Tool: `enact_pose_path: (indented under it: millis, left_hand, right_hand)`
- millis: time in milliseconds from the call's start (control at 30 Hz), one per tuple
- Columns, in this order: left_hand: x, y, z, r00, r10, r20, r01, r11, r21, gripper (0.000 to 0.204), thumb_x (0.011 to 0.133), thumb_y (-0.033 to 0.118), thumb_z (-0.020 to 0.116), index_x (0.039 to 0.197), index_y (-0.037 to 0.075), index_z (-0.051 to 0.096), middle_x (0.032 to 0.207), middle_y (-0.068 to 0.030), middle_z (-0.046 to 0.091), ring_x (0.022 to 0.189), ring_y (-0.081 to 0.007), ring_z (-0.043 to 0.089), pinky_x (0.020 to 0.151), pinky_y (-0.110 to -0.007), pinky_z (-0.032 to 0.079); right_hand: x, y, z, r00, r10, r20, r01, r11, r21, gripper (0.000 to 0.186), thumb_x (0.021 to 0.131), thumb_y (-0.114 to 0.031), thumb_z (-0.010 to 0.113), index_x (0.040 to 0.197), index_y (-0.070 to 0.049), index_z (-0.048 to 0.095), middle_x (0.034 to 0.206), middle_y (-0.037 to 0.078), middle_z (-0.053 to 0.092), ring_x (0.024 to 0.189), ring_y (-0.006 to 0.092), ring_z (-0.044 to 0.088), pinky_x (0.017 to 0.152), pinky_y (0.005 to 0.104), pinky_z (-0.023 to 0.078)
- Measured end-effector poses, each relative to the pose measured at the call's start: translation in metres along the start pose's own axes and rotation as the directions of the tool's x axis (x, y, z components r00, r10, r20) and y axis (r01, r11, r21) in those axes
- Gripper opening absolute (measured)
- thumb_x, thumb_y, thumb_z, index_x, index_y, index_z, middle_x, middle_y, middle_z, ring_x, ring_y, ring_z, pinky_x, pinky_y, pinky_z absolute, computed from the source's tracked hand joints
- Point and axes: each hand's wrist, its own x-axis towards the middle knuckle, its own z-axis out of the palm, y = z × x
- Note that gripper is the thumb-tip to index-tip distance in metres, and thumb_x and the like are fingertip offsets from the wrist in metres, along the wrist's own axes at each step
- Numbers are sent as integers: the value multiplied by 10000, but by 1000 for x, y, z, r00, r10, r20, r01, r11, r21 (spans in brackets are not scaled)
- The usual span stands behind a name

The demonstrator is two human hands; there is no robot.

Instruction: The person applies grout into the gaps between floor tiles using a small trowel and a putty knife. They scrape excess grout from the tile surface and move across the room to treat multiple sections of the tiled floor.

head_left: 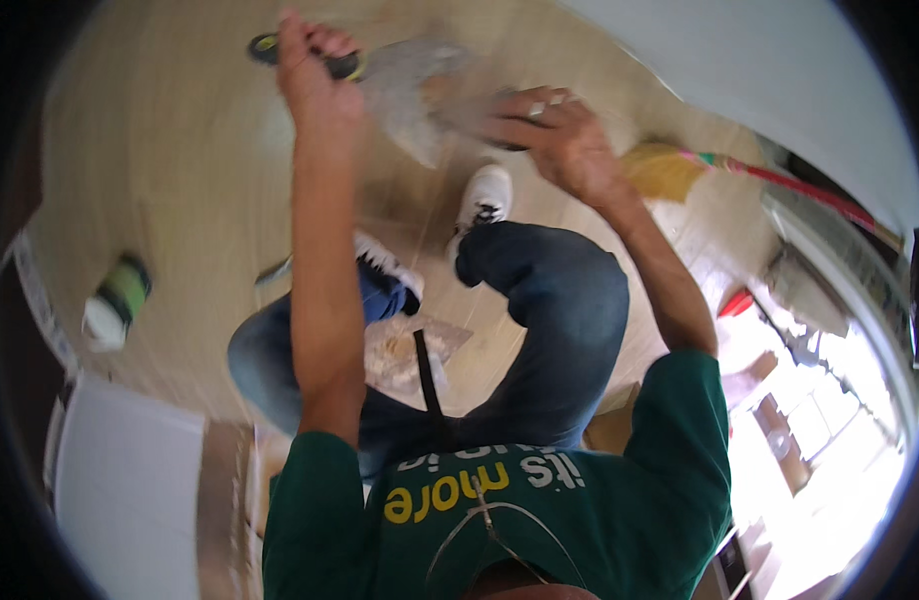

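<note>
My left hand (318, 65) is wrapped round the black and yellow handle of a wide putty knife (410, 92). Its grey, fan-shaped blade points right, and a tan smear shows on it. From the other side my right hand (560, 130) grips a second flat scraper (470, 115), its blade blurred by motion. The tips of the two blades overlap or lie close together; whether they touch, I cannot tell. Both hands are out ahead of my feet, above the wood-look floor (200, 170).
Beside my right hand lies a broom (670, 170) with a red handle. A green, black and white container (118, 302) is on the floor at left. Between my legs is a clear plastic bag (415, 355) with pale stuff. A white panel (780, 80) borders the floor at upper right.
</note>
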Motion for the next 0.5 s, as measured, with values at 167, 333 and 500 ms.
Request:
enact_pose_path:
  millis: [167, 333, 500]
  left_hand:
    - [54, -80, -26, 990, -113, 89, 119, 991, -64, 299, 921, 300, 634, 773, 110, 456, 651, 15, 412, 580, -121, 406, 579, -292, 383]
    - [115, -89, 15, 977, -42, 211, 8, 987, 160, 227, 941, 214, 572, 782, 101, 455, 693, 0, 395, 632, -136, 398, 628, -321, 403]
    - [201, 16, 50, 696, -276, 663, 242, 959, 146, 182, 890, 101, 489, 742, 67, 390, 677, -29, 343, 660, -168, 382, 751, -341, 403]
  right_hand:
    - [-73, 59, 38, 962, 250, 107, -266, 945, 190, 391, 827, -68, 577, 1173, -232, 659, 1137, 17, 651, 1080, 233, 579, 936, 347, 461]
    - [-213, 182, 102, 684, 695, -223, -654, 719, 235, 268, 893, -30, 573, 1135, -88, 671, 1070, 131, 682, 997, 266, 643, 874, 335, 493]
    - [-236, 238, 124, 681, 658, -322, -711, 699, -76, 258, 895, -78, 566, 1117, -138, 683, 996, 101, 682, 911, 318, 625, 790, 398, 498]
